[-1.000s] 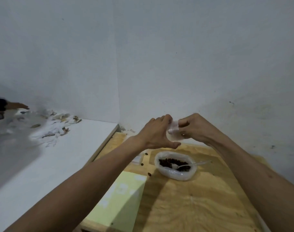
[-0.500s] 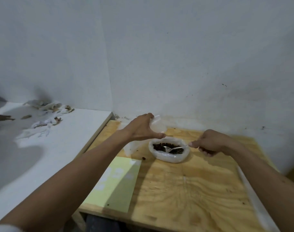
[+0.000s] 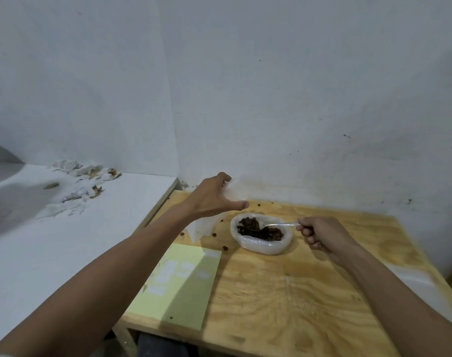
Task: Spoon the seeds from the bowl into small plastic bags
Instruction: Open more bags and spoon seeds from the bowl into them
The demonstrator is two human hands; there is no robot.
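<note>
Now the right hand (image 3: 322, 237) is pinching the spoon (image 3: 274, 226) in the seed bowl (image 3: 262, 247) while the left hand (image 3: 214, 199) is gripping a small plastic bag (image 3: 231, 193).

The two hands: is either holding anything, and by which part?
The right hand grips a spoon by its handle end. The left hand pinches a clear plastic bag at its top edge.

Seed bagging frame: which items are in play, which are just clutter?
In play:
left hand holding a clear plastic bag
right hand gripping the spoon
bowl of seeds

Lying about:
green sheet
spilled seeds on the wooden table
crumpled paper scraps on the white counter
</note>
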